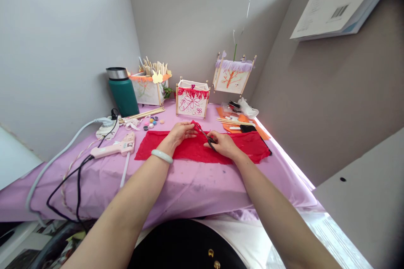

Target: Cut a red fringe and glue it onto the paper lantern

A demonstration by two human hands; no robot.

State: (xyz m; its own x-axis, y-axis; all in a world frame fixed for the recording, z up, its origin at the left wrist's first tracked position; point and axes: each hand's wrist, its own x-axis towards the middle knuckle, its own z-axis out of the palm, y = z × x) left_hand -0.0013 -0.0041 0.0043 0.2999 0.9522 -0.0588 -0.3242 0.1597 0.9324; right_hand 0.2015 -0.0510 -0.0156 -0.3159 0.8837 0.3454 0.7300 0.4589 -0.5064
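Note:
A wide piece of red cloth (202, 153) lies spread on the purple tablecloth (202, 176). My left hand (182, 133) pinches a small bunched bit of red cloth (196, 125) above it. In my right hand (223, 144) are dark-handled scissors (211, 140), their blades pointing up and left to the bunched bit. Whether the blades are closed on the cloth I cannot tell. Just behind my hands stands a small white lantern-like box (192, 101) on wooden sticks, with a red fringe and drawn flowers.
To the left are a pink glue gun (115, 148), a power strip (107, 128) with cables, and a green bottle (123, 94). Small paint pots (152, 124) sit nearby. A stick-filled box (148, 88) stands behind; a purple-fringed lantern (233, 76) is at back right, above orange sheets (223, 113).

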